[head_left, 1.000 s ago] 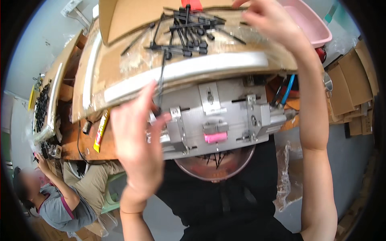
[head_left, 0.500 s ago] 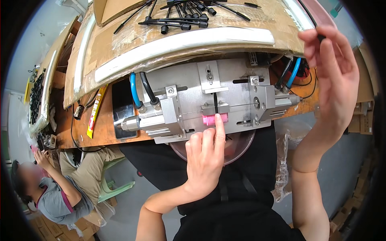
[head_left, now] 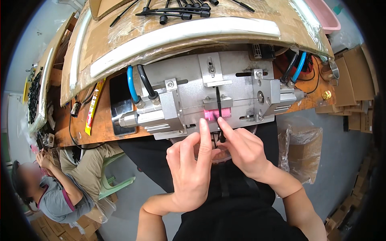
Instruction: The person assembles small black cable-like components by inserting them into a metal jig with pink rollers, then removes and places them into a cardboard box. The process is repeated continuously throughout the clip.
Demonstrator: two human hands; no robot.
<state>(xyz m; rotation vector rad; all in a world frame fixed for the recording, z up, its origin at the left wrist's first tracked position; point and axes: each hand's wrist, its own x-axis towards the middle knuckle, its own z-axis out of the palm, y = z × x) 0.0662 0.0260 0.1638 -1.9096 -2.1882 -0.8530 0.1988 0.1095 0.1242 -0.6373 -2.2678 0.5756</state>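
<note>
A thin black rod with a knobbed near end [head_left: 219, 105] runs lengthwise over a small pink block [head_left: 226, 113] at the middle of a metal fixture [head_left: 193, 90]. My right hand [head_left: 250, 154] is closed around the rod's near part, its index finger along it beside the pink block. Just left of it, my left hand [head_left: 188, 172] has its index finger stretched up to the block's near edge. Its other fingers are partly bent and its thumb points right; I see nothing held in it. Under my hands, a clear round bowl [head_left: 230, 159] is mostly hidden.
Several black rods [head_left: 173, 14] lie on a cardboard-covered shelf [head_left: 132, 40] beyond the fixture. Metal cylinders with blue hoses [head_left: 131, 86] flank it. A phone [head_left: 122, 106] and a yellow packet [head_left: 93, 108] lie left. A bagged box [head_left: 301, 152] stands right; another person [head_left: 64, 197] sits left.
My right hand has come down from the upper right to the fixture with a black rod. My left index finger has shifted left, off the pink block's middle. The rod that was there has left that spot.
</note>
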